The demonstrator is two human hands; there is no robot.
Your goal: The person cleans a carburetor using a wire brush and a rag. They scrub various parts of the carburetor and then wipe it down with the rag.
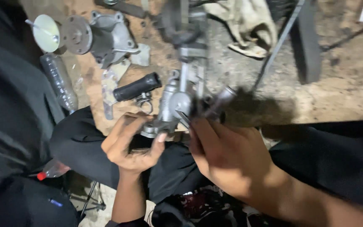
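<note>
Between the knees, low in the head view, a grey cast-metal pump housing (171, 110) is held just above the dark trousers, its upper end running into a blurred metal assembly (186, 29) whose shape cannot be made out. From below and from the left the housing is gripped by the left hand (130, 143), fingers curled shut about its lower flange, thumb pressed up against it. Its right side is met by the right hand (227, 157), fingers closed around a slim tool or rod (218, 103); what that item is cannot be told through motion blur, and a dark smear just right of it is equally unreadable. A black rubber hose (137, 87) with a wire clamp (144, 102) lies just left of the housing. Farther up-left, a second grey pump body with a round flange (101, 38) rests on the dirt floor beside a pale round disc (46, 32). A clear plastic bottle (59, 82) lies near the left leg, its contents not discernible; another bottle with a red cap (52, 170) is partly hidden by clothing. A dirty cloth (244, 25) is cut off at the top edge
</note>
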